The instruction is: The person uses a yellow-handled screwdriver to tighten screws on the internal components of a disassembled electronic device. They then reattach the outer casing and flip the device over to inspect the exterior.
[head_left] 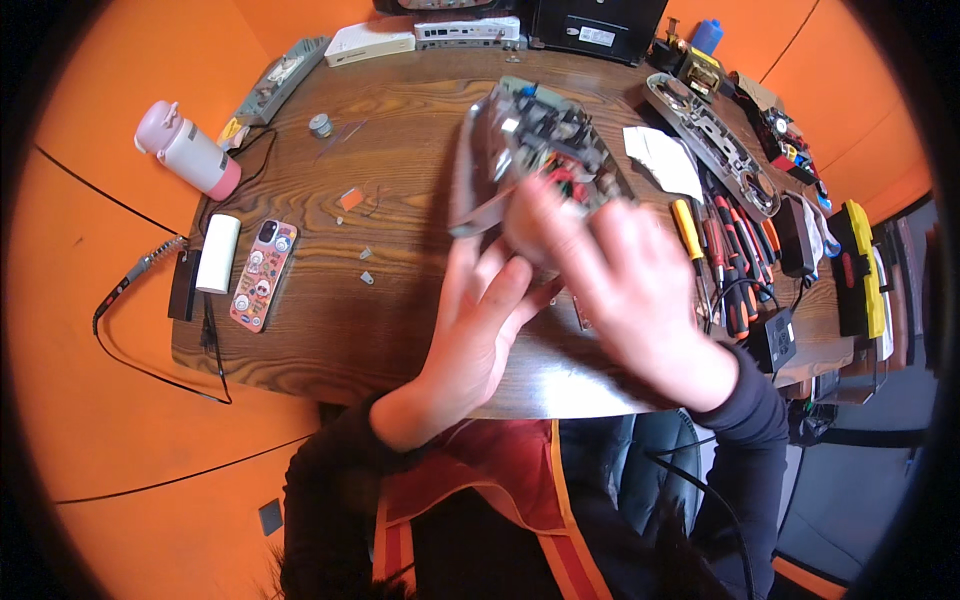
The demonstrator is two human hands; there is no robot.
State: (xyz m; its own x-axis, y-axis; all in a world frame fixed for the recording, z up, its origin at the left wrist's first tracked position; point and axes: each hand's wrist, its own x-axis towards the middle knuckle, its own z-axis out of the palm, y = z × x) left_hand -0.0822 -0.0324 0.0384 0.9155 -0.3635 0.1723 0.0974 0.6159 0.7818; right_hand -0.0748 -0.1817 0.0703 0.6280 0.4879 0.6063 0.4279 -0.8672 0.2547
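Observation:
An opened electronic device with a grey plastic housing point(478, 165) and a crowded circuit board point(560, 125) is held tilted over the middle of the table. My left hand point(468, 325) grips its near end from below, thumb and fingers bent around the edge. Red and other coloured wires point(570, 178) show near that end. My right hand point(640, 275) is closed over the same end from the right, its fingers curled and blurred by motion. Both hands hide the device's near corner and whatever lies between the fingers.
Screwdrivers and pliers point(735, 255) lie right of my hands, beside a long grey casing point(715, 140) and white paper point(665, 160). On the left are a phone point(264, 275), a white roll point(218, 253), a bottle point(190, 150) and a soldering iron point(135, 272). Small parts point(366, 278) lie nearby.

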